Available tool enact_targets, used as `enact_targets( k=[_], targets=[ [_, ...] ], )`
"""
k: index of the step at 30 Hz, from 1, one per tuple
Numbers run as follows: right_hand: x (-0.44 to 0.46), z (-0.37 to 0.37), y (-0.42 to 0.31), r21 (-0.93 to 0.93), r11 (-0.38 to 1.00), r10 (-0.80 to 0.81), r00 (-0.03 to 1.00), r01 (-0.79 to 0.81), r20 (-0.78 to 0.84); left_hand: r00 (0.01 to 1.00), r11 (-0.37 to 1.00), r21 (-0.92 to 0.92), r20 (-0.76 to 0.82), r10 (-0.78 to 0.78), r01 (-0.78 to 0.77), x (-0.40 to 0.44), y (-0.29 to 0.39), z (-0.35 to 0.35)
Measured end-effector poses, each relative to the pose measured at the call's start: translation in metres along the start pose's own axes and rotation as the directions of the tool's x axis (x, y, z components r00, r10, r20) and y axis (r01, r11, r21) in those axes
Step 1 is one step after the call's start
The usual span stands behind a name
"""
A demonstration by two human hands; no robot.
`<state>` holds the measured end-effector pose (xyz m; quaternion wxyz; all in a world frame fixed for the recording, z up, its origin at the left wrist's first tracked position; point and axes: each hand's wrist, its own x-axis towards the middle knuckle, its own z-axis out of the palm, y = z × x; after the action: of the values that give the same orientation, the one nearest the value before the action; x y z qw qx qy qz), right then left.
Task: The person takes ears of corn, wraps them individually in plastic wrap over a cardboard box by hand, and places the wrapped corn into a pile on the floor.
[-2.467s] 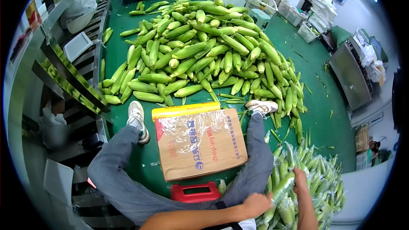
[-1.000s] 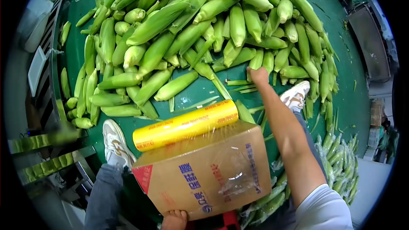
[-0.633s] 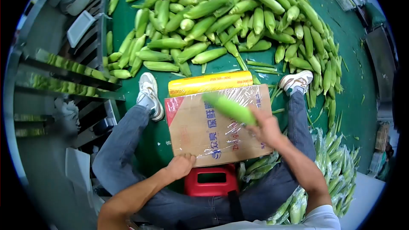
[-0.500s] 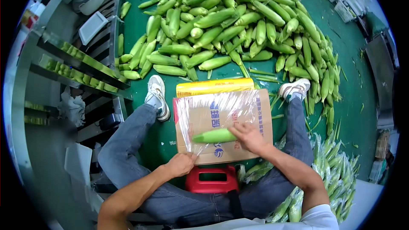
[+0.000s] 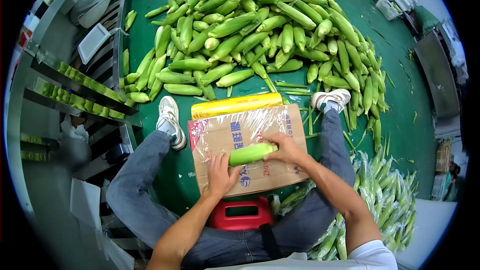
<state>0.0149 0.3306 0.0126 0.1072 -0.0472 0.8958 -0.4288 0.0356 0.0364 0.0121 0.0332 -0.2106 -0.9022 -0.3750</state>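
A green ear of corn in its husk (image 5: 247, 154) lies crosswise on clear plastic film (image 5: 267, 120) spread over a cardboard box (image 5: 295, 162). My right hand (image 5: 286, 150) grips the corn's right end. At its left end, my left hand (image 5: 220, 174) lies with fingers stretched out and thumb apart, touching the corn or the film beside it. A yellow roll of film (image 5: 237, 105) rests along the far edge of the cardboard.
A large heap of unwrapped corn (image 5: 250, 35) covers the green floor ahead. Film-wrapped corn (image 5: 385, 200) is piled to my right. A red plastic stool (image 5: 240, 223) is between my legs. Metal racks (image 5: 75, 80) stand at the left.
My left hand has left the cardboard's near-left edge and moved up to the corn's left end. The corn now rests lower on the film, with my right hand still at its right end.
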Motion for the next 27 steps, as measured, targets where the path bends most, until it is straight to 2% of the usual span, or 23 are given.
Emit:
enact_targets(
  k=[1, 2, 3, 4, 5, 7, 9, 10, 11, 12, 13, 14, 16, 17, 18, 19, 21, 24, 25, 27],
  targets=[
    [-0.011, 0.003, -0.001, 0.155, 0.987, 0.056, 0.989, -0.034, -0.137, 1.0, 0.999, 0.037, 0.026, 0.008, -0.009, 0.0, 0.001, 0.0],
    [-0.028, 0.009, -0.005, 0.334, 0.929, 0.257, 0.925, -0.157, -0.279, 0.999, 0.997, 0.075, 0.051, 0.013, -0.017, 0.0, 0.001, 0.0],
    [-0.044, 0.01, -0.013, 0.095, 0.984, 0.173, 0.924, -0.149, -0.342, 0.997, 0.994, 0.111, 0.073, 0.012, -0.02, -0.001, 0.003, 0.001],
    [-0.059, 0.01, -0.02, -0.148, 0.978, 0.079, 0.921, -0.146, -0.382, 0.999, 0.992, 0.125, 0.044, 0.025, -0.03, 0.0, -0.002, 0.01],
    [-0.072, 0.012, -0.024, -0.38, 0.913, -0.02, 0.914, -0.149, -0.406, 0.998, 0.99, 0.141, 0.058, 0.024, -0.032, 0.002, -0.009, 0.016],
    [-0.088, 0.026, -0.014, -0.393, 0.904, 0.043, 0.95, -0.168, -0.309, 0.995, 0.984, 0.171, 0.094, 0.037, -0.052, 0.006, -0.018, 0.019],
    [-0.099, 0.027, 0.024, -0.358, 0.923, 0.058, 0.969, -0.143, -0.239, 0.983, 0.987, 0.119, 0.159, 0.09, -0.11, 0.01, -0.023, 0.007],
    [-0.103, 0.011, 0.008, -0.208, 0.964, 0.101, 0.953, -0.165, -0.285, 0.97, 0.983, 0.111, 0.208, 0.124, -0.149, 0.009, -0.03, 0.0],
    [-0.108, -0.013, -0.008, -0.096, 0.955, 0.262, 0.949, -0.282, -0.176, 0.956, 0.977, 0.105, 0.251, 0.154, -0.185, 0.009, -0.038, -0.006],
    [-0.105, -0.024, -0.014, 0.223, 0.895, 0.416, 0.903, -0.386, -0.106, 0.944, 0.979, 0.042, 0.275, 0.182, -0.201, 0.005, -0.045, -0.007],
    [-0.098, -0.034, -0.025, 0.505, 0.723, 0.537, 0.844, -0.471, 0.017, 0.94, 0.978, 0.042, 0.288, 0.183, -0.203, 0.01, -0.041, -0.011],
    [-0.084, -0.041, -0.033, 0.545, 0.693, 0.553, 0.833, -0.473, 0.021, 0.93, 0.978, 0.035, 0.317, 0.186, -0.208, 0.012, -0.037, -0.015],
    [-0.035, -0.034, -0.044, 0.382, 0.845, 0.454, 0.879, -0.373, -0.144, 0.915, 0.984, 0.007, 0.37, 0.161, -0.176, 0.014, -0.032, -0.015],
    [-0.009, -0.012, -0.042, 0.423, 0.869, 0.398, 0.871, -0.256, -0.289, 0.913, 0.99, -0.007, 0.387, 0.13, -0.138, 0.017, -0.032, -0.013],
    [0.011, 0.015, -0.018, 0.139, 0.973, 0.225, 0.889, -0.184, -0.399, 0.911, 0.995, -0.015, 0.4, 0.097, -0.099, 0.021, -0.035, -0.013],
    [0.016, 0.022, -0.026, 0.052, 0.972, 0.233, 0.9, -0.23, -0.368, 0.914, 0.994, -0.019, 0.392, 0.103, -0.104, 0.023, -0.036, -0.017],
    [0.007, 0.033, -0.024, 0.058, 0.965, 0.263, 0.941, -0.256, -0.213, 0.917, 0.994, -0.03, 0.383, 0.109, -0.105, 0.02, -0.038, -0.026],
    [-0.044, 0.023, -0.044, -0.116, 0.993, -0.038, 0.989, 0.021, -0.144, 0.932, 0.992, -0.121, 0.355, 0.068, -0.027, 0.012, -0.039, -0.031],
    [-0.059, 0.025, -0.044, -0.146, 0.989, -0.023, 0.992, 0.005, -0.122, 0.933, 0.985, -0.172, 0.355, 0.052, 0.011, 0.006, -0.038, -0.029],
    [-0.088, 0.032, -0.044, -0.204, 0.979, 0.009, 0.996, -0.028, -0.093, 0.888, 0.974, -0.184, 0.458, -0.035, 0.133, -0.016, -0.024, -0.032]
  ],
)
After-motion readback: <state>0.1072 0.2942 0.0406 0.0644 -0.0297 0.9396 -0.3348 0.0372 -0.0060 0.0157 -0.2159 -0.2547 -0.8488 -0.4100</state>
